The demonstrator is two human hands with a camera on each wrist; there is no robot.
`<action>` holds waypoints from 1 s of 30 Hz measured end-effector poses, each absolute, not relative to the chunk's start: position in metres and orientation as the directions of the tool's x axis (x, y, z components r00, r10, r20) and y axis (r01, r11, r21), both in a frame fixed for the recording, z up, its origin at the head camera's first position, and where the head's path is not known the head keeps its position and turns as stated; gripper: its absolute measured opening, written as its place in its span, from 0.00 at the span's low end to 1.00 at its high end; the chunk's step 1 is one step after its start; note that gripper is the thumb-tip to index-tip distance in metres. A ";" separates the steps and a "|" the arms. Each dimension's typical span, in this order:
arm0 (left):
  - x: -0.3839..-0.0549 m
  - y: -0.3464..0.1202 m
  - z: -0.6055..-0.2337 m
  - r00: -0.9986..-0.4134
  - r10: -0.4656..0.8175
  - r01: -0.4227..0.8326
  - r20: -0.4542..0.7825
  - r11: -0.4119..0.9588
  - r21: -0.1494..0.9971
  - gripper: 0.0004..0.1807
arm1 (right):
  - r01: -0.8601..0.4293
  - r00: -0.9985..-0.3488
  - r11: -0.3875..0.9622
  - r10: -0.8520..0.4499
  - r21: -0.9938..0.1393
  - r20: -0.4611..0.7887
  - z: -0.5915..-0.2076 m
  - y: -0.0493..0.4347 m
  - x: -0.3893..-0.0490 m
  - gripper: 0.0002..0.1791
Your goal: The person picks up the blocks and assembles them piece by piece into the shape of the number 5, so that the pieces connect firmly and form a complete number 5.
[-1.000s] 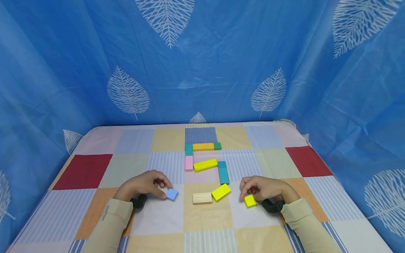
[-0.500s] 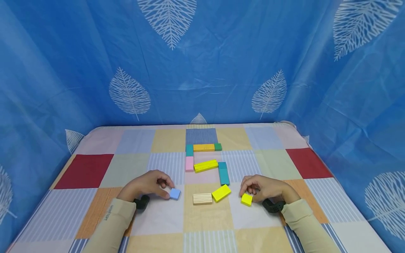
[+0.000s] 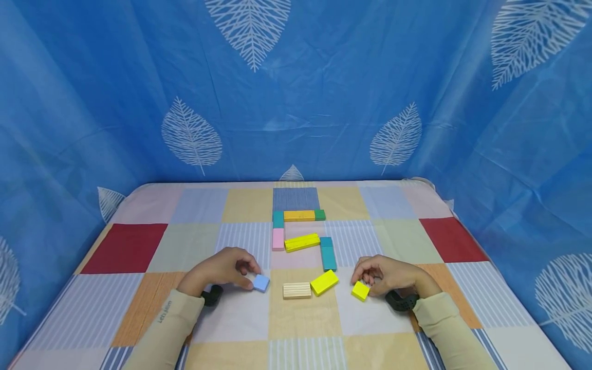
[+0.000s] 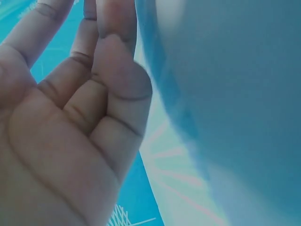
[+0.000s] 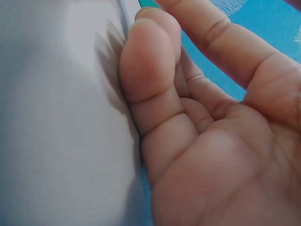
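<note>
In the head view my left hand (image 3: pixel 231 267) pinches a small light-blue block (image 3: pixel 261 283) between thumb and fingers, low over the patchwork cloth. Opposite it, my right hand (image 3: pixel 390 276) holds a small yellow block (image 3: pixel 360 291) at its fingertips. Between the hands lie a ribbed wooden block (image 3: pixel 297 290) and a tilted yellow block (image 3: pixel 325 282), corner to side. Both wrist views show curled fingers close to the cloth, the left palm (image 4: pixel 61 141) and the right palm (image 5: pixel 211 174) filling much of them; neither held block is visible there.
Farther back, a bent line of blocks runs through a teal block (image 3: pixel 328 257), yellow sticks (image 3: pixel 302 242), a pink block (image 3: pixel 278 239), another teal block (image 3: pixel 278 220), an orange block (image 3: pixel 299 216) and a green block (image 3: pixel 319 215). A blue leaf-patterned curtain (image 3: pixel 296 103) surrounds the table.
My left hand has slid right with the light-blue block, toward the ribbed block. My right hand's yellow block has shifted slightly left and turned. The other blocks stay in place.
</note>
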State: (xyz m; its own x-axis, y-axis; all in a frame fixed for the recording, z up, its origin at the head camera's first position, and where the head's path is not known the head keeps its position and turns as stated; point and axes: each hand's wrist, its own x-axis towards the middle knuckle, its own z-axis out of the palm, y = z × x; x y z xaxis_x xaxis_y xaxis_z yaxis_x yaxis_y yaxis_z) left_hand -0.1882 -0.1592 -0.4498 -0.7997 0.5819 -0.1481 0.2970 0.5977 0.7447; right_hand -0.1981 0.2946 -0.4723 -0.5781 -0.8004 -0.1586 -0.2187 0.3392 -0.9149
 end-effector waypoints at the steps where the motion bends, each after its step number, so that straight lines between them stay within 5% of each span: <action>1: -0.188 -0.158 -0.449 -0.799 0.583 0.300 -0.148 0.600 0.741 0.12 | -0.215 -0.580 0.339 -0.799 -0.916 -0.159 -0.472 0.295 -0.198 0.20; 30: -0.175 -0.133 -0.445 -0.733 0.668 0.370 -0.129 0.551 0.748 0.13 | -0.193 -0.616 0.378 -0.765 -0.905 -0.189 -0.471 0.294 -0.196 0.19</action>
